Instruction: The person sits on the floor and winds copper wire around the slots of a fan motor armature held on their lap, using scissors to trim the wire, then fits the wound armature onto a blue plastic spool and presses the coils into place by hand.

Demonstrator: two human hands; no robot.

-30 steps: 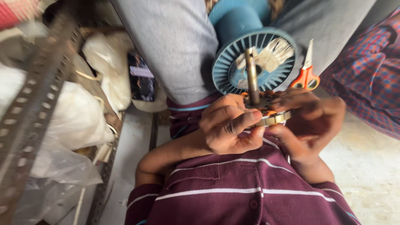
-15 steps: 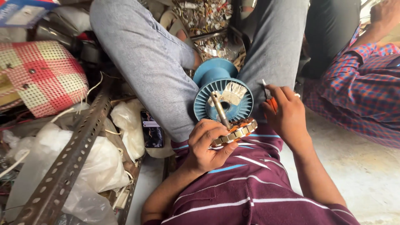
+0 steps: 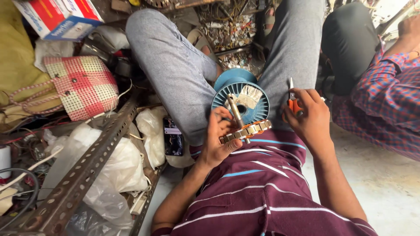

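My left hand (image 3: 221,137) grips a round motor rotor (image 3: 246,130) with copper-coloured segments and a metal shaft (image 3: 236,114) that points up. My right hand (image 3: 308,118) rests on my right thigh and holds small orange-handled scissors (image 3: 292,101), blades pointing away from me. Between my knees lies a blue plastic spool (image 3: 238,94) with a scrap of whitish fabric on its face. The rotor is held just in front of the spool, above my maroon striped shirt.
A slotted steel angle bar (image 3: 89,164) runs diagonally at left over white plastic bags (image 3: 120,164). A phone (image 3: 173,136) lies by my left thigh. A red-checked woven bag (image 3: 83,85) and a cardboard box (image 3: 59,17) sit at left. Another person in a plaid shirt (image 3: 385,100) sits at right.
My right hand left the rotor, took up the orange scissors and moved to my right thigh. My left hand keeps the rotor. The view pulled back and upward.
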